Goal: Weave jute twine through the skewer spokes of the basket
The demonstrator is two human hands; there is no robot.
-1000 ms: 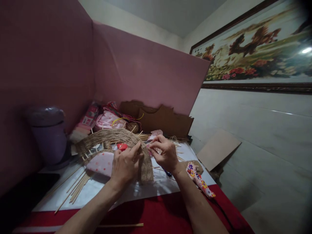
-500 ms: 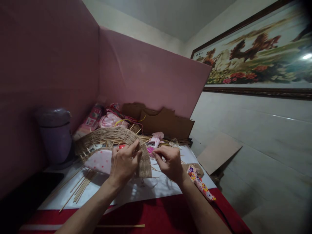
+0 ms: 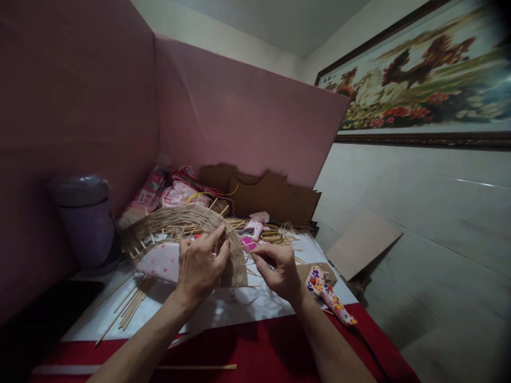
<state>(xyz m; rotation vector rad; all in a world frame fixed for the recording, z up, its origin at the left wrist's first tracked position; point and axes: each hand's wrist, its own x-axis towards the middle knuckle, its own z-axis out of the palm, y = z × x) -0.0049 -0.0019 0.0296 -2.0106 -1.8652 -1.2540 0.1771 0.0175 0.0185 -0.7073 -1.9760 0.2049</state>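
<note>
A curved woven band of brown twine (image 3: 171, 215) with short wooden sticks poking from it arches over the table. Inside its curve is a white panel with pink dots (image 3: 158, 261). My left hand (image 3: 202, 263) grips the right part of the band, fingers bent over its inner edge. Just right of the band, my right hand (image 3: 279, 268) is closed in a pinch, thumb against forefinger. Whatever lies between those fingertips is too small to make out. A bright pink piece (image 3: 248, 243) shows behind them.
Loose wooden sticks (image 3: 133, 304) lie at the left. A flower-patterned cloth-covered object with a cord (image 3: 330, 298) lies by my right forearm. A lidded purple bin (image 3: 85, 226) stands left; torn cardboard (image 3: 275, 197) and bundled cloth (image 3: 181, 194) line the back.
The view has shifted slightly. Both hands keep nearly the same pose, the left on the woven band and the right still pinching beside it.
</note>
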